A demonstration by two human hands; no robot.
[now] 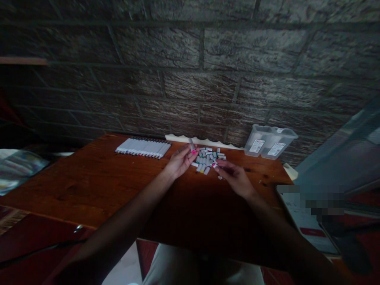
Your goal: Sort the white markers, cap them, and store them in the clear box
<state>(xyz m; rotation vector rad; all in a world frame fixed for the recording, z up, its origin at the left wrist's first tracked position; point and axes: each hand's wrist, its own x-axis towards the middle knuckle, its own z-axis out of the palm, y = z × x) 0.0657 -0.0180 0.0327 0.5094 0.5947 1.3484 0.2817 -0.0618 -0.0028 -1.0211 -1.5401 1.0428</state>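
Note:
My left hand (179,161) is closed on a pale marker cap (192,145) with a bright pink end, held up at the left edge of a loose pile. In my right hand (236,176), the fingertips pinch a white cap with a pink end (214,165). Between the hands lies the pile of grey-white marker caps (203,160), some with green or yellow ends. To the left, a row of white markers (142,148) with dark tips lies side by side. My right fingers partly cover the near right side of the pile.
Two clear plastic containers (270,141) with white labels stand at the wooden table's (89,174) back right. A wavy white strip (204,141) runs along the table's back edge, against the dark brick wall (184,87). A pale flat object (308,221) lies at the right.

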